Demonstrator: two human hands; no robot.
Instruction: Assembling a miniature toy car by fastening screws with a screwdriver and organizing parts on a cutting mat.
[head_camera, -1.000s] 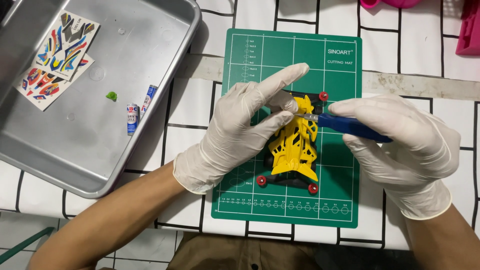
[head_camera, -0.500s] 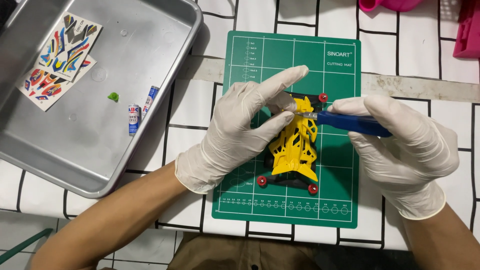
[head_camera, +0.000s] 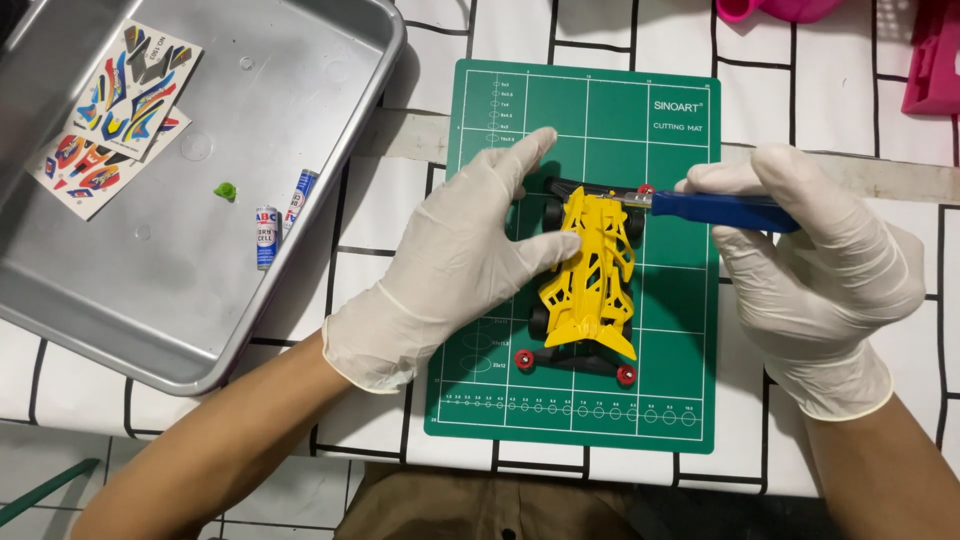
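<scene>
On the green cutting mat (head_camera: 590, 110) lies a small yellow model car (head_camera: 590, 270), its black chassis and red-hubbed wheels showing at the near end. The left hand (head_camera: 450, 270), gloved in white, lies flat against the car's side, fingers loosely extended and steadying the body rather than closed round anything. The right hand (head_camera: 820, 270), also gloved, is curled shut about a blue-handled craft knife (head_camera: 720, 208), whose metal tip touches the far end of the car, just beside the left fingertips. That nearness looks like the main hazard: a slip of the blade off the hard plastic could nick the glove or gouge the shell (the car is only braced, not clamped). Further left, well apart on the checked surface (head_camera: 760, 90), a metal tray (head_camera: 300, 250) holds sticker sheets (head_camera: 115, 115), two small batteries (head_camera: 280, 222) and a green scrap (head_camera: 226, 190). Pink plastic items (head_camera: 930, 60) sit at the far right edge.
</scene>
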